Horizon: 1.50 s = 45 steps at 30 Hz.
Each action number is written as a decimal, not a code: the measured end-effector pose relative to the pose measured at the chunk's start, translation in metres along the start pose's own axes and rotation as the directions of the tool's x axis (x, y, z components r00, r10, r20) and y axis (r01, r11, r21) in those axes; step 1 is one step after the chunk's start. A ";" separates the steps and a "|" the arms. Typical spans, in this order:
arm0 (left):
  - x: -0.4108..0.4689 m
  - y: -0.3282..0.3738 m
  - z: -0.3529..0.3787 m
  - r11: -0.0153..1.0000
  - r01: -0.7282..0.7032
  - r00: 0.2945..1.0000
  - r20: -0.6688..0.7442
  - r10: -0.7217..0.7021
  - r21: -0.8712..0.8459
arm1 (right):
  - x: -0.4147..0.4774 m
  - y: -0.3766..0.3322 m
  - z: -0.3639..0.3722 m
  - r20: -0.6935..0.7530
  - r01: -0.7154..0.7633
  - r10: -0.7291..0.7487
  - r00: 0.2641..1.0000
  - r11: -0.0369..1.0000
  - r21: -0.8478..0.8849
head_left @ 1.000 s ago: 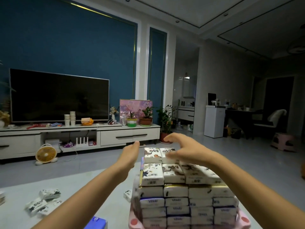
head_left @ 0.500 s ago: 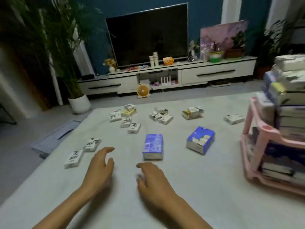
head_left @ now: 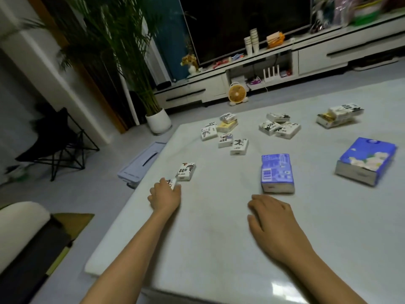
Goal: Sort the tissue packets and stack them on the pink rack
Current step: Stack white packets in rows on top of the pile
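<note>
My left hand (head_left: 164, 196) lies over a small white tissue packet (head_left: 172, 183) near the left edge of the pale mat (head_left: 214, 227), fingers curled around it. A second white packet (head_left: 185, 171) sits just beyond it. My right hand (head_left: 272, 218) rests flat on the mat with fingers apart, holding nothing, just short of a blue tissue pack (head_left: 277, 173). A larger blue pack (head_left: 367, 163) lies to the right. Several small white packets form clusters further out (head_left: 225, 132), (head_left: 279, 127), (head_left: 338, 115). The pink rack is out of view.
A TV stand (head_left: 285, 62) with cups and a dark screen runs along the back. A small orange fan (head_left: 237, 93) stands on the floor. A potted palm (head_left: 158, 120) and a black folding chair (head_left: 57, 141) are at the left. A grey lid (head_left: 142, 161) lies beside the mat.
The view swung left and down, away from the rack. My left hand reached forward to the left and closed over a small white packet. My right hand settled flat before the blue pack.
</note>
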<state>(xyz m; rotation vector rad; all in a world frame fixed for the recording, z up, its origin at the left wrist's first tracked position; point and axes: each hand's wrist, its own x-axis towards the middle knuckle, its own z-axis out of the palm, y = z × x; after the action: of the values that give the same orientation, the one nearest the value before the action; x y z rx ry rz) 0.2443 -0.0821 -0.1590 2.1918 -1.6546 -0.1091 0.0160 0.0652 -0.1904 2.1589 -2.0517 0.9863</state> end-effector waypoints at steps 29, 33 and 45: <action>-0.136 0.133 -0.069 0.806 -0.079 0.600 0.617 0.509 -0.587 | -0.027 0.001 -0.049 0.109 -0.195 0.161 0.981 0.782 0.592; -0.177 0.158 -0.102 0.773 -0.020 0.445 0.687 0.575 -0.634 | -0.058 0.012 -0.102 -0.086 -0.091 0.180 0.980 0.785 0.613; -0.285 0.254 -0.155 0.579 0.261 0.066 0.612 0.788 -0.773 | -0.110 0.061 -0.316 -0.394 0.167 -0.120 0.911 0.982 0.089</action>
<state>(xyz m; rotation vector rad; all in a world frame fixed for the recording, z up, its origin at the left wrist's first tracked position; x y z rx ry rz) -0.0267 0.1686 0.0247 0.7354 -1.9335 -2.1999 -0.1688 0.2864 -0.0092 1.9291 -1.6666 1.4143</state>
